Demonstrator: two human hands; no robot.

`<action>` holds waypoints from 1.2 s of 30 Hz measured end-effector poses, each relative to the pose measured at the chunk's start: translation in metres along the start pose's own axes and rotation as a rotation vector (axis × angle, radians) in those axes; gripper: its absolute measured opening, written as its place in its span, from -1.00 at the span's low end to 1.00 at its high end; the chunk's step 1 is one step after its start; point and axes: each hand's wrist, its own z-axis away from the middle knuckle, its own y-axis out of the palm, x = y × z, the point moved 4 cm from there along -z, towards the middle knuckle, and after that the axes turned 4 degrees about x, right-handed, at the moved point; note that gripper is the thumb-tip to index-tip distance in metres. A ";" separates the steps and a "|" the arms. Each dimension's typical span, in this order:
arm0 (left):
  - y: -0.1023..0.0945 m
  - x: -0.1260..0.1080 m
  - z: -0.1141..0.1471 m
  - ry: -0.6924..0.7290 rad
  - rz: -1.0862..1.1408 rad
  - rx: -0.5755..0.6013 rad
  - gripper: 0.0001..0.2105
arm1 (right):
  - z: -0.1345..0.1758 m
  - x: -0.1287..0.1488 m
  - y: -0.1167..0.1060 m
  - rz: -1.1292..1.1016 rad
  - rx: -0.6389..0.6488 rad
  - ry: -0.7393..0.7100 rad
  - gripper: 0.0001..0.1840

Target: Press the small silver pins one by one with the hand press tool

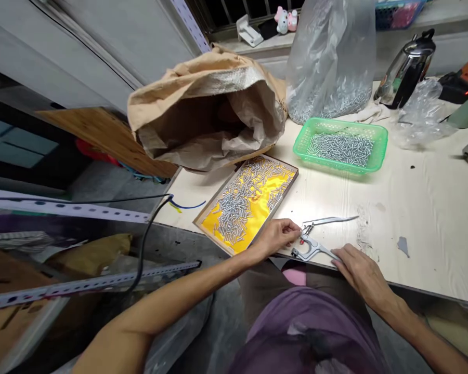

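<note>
On the table's near edge lie grey hand pliers (311, 248) with a curved C-shaped jaw, a small spring and a bit of red at the pivot. My right hand (359, 270) has its fingers closed around the lower handle. The long upper handle (331, 220) stands well apart from it, stretched to the right over the tabletop. My left hand (278, 236) is pinched at the head of the pliers; what its fingertips hold is too small to make out. Just left of that hand is a shallow tray (263, 208) lined in yellow, with many small silver metal pins (234, 208) scattered inside.
Behind the tray a large brown paper sack (203, 83) gapes open. A green plastic basket (302, 140) holds more metal pins, and a clear plastic bag (331, 57) of them stands behind it. A kettle (407, 67) and crumpled plastic (421, 114) are at the back right.
</note>
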 end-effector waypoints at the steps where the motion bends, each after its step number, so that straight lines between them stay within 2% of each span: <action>1: 0.006 0.005 0.005 -0.041 0.000 -0.009 -0.77 | 0.000 0.000 0.001 0.002 0.000 0.006 -0.75; 6: 0.014 0.017 0.009 -0.185 -0.007 -0.012 -0.75 | 0.001 0.002 0.001 0.006 -0.014 0.008 -0.74; 11: 0.016 0.018 0.006 -0.175 -0.052 0.004 -0.77 | 0.002 0.002 0.002 0.039 -0.016 0.016 -0.71; 18: 0.016 0.020 0.000 -0.205 -0.177 0.085 -0.84 | 0.003 0.002 0.006 0.058 -0.006 0.025 -0.69; 21: 0.015 0.017 0.001 -0.231 -0.191 0.103 -0.84 | 0.002 0.000 0.003 0.063 0.014 0.005 -0.69; 23: 0.016 0.015 0.001 -0.241 -0.184 0.113 -0.85 | -0.003 -0.004 -0.002 0.123 -0.019 -0.014 -0.69; 24: 0.017 0.014 0.002 -0.248 -0.177 0.116 -0.85 | -0.006 -0.008 -0.004 0.171 -0.044 -0.016 -0.60; 26: 0.017 0.014 0.002 -0.265 -0.162 0.117 -0.85 | -0.014 -0.017 -0.006 0.271 -0.068 -0.010 -0.29; 29: 0.018 0.015 0.002 -0.286 -0.150 0.109 -0.86 | -0.028 -0.028 -0.003 0.346 -0.001 -0.017 0.00; 32: 0.018 0.018 0.002 -0.298 -0.152 0.100 -0.86 | -0.038 -0.031 0.001 0.369 0.065 0.002 0.06; 36: 0.018 0.021 0.002 -0.292 -0.138 0.090 -0.85 | -0.043 -0.026 -0.002 0.371 0.064 0.013 0.01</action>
